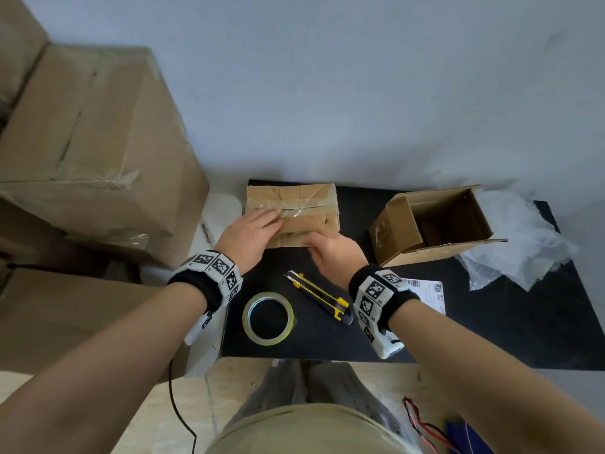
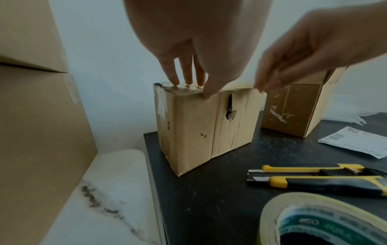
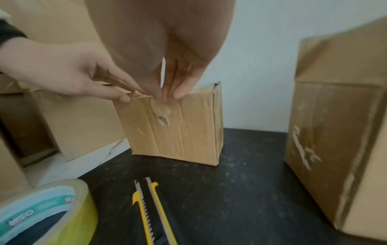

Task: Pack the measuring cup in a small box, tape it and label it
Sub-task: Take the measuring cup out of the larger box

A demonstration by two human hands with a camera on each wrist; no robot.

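Note:
A small closed cardboard box point(image 1: 307, 204) stands at the back of the black table point(image 1: 474, 322), with clear tape point(image 1: 291, 212) along its top seam. My left hand point(image 1: 271, 221) lies on the top, straight fingers point(image 2: 188, 82) pressing the tape. At the box's near top edge, my right hand point(image 1: 311, 245) has its fingertips point(image 3: 180, 95) pushing a tape end onto the front face point(image 3: 178, 132). The tape roll point(image 1: 268, 317), a yellow utility knife point(image 1: 319, 296) and a printed label point(image 1: 429, 293) lie near me. The measuring cup is not visible.
An open, empty cardboard box point(image 1: 393, 237) sits right of the small box, with crumpled bubble wrap point(image 1: 523, 244) beyond it. Large cartons point(image 1: 91, 142) are stacked left of the table. A grey wall stands behind.

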